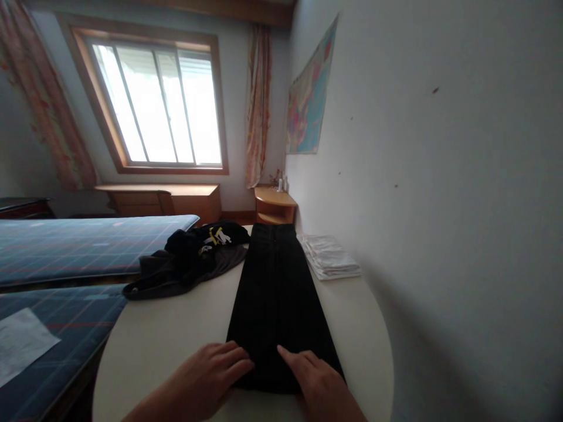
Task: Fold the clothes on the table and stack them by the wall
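A pair of black trousers (278,293) lies flat and lengthwise on the round white table (369,346), waist end away from me. My left hand (215,375) rests at the near left edge of the trousers, its fingers slightly bent and touching the cloth. On the near right part, my right hand (316,381) lies over the fabric with the index finger stretched out. Neither hand wraps round the cloth as far as I can see. The undersides of both hands are hidden.
A rumpled black garment (193,258) with yellow and white print lies at the table's left edge. Folded white cloth (332,258) sits on the right by the wall. Blue plaid mattresses (88,246) stand left, with a paper sheet (26,340) on the nearer one.
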Demonstrator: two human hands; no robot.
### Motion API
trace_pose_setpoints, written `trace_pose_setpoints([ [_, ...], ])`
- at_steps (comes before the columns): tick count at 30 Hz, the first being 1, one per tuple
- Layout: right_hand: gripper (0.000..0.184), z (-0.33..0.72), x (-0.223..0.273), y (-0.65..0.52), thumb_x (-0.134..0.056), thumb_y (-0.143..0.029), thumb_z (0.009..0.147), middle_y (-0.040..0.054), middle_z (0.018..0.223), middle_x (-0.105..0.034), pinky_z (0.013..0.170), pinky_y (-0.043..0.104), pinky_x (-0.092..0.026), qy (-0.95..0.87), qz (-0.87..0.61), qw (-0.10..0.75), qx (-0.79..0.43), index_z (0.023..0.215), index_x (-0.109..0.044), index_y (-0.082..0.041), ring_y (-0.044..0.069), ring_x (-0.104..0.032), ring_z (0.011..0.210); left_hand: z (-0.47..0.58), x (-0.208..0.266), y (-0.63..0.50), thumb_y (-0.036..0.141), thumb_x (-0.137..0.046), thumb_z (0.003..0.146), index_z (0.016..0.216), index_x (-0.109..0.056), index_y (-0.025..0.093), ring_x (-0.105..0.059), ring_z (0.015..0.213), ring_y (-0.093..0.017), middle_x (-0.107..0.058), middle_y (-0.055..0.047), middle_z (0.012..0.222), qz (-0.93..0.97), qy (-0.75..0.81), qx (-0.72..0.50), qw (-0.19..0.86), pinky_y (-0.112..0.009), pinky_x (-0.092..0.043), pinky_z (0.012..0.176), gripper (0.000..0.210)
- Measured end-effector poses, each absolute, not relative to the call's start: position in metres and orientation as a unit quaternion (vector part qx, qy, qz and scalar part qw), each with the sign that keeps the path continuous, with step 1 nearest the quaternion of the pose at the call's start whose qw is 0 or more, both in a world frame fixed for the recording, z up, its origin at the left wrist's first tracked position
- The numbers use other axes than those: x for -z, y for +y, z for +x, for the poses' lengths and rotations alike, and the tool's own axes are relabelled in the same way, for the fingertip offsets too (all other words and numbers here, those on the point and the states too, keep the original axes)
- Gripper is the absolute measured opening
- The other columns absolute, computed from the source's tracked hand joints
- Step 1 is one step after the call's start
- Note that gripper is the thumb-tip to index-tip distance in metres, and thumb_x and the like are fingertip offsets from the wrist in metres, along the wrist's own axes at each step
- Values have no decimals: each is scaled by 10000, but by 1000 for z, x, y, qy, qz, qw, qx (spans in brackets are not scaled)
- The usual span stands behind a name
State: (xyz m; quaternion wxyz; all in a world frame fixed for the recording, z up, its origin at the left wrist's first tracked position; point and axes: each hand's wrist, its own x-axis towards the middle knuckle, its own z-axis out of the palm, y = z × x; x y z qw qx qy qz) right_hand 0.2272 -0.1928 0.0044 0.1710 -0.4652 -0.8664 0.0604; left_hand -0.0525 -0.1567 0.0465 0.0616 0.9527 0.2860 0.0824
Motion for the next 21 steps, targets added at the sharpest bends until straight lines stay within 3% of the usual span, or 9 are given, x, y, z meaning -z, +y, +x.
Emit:
trace_pose_setpoints([
  [5,851,268,-22,-200,-418,24,620,94,1430,-565,1108,398,-431,-871,-472,104,-89,1453,-485,-140,238,-497,1340,-69,-41,-150,-12,-487,669,1219,-620,306,-585,1242,-201,-659,20,1312,927,305,-108,192,-357,-484,1053,649],
  [8,820,292,-33,-200,-429,8,619,54,1471,-523,1153,430,-387,-875,-459,68,-135,1399,-562,-205,230,-445,1390,-75,-36,-148,-4,-478,585,1289,-605,324,-514,1333,-217,-609,22,1391,907,321,-111,248,-409,-439,1105,788],
  [12,760,308,-33,-198,-447,-4,697,20,1478,-506,1142,470,-396,-892,-418,85,-148,1384,-575,-301,226,-417,1407,-79,-33,-150,-12,-435,614,1281,-629,327,-552,1299,-226,-627,-17,1367,888,338,-144,276,-431,-483,1047,773],
  [17,652,311,-37,-199,-569,-83,795,14,1436,-556,1080,501,-450,-923,-364,90,-90,1364,-574,-403,268,-508,1338,-81,-44,-161,-35,-406,601,1279,-640,370,-570,1281,-219,-675,-1,1293,891,319,-149,286,-410,-512,1019,823],
  [21,447,307,-52,-208,-614,-259,916,-21,1282,-683,998,385,-508,-943,-302,100,-95,1322,-594,-444,213,-662,1124,-85,-60,-177,-27,-436,647,1229,-664,385,-642,1181,-192,-701,23,1239,895,310,-120,297,-345,-544,966,749],
])
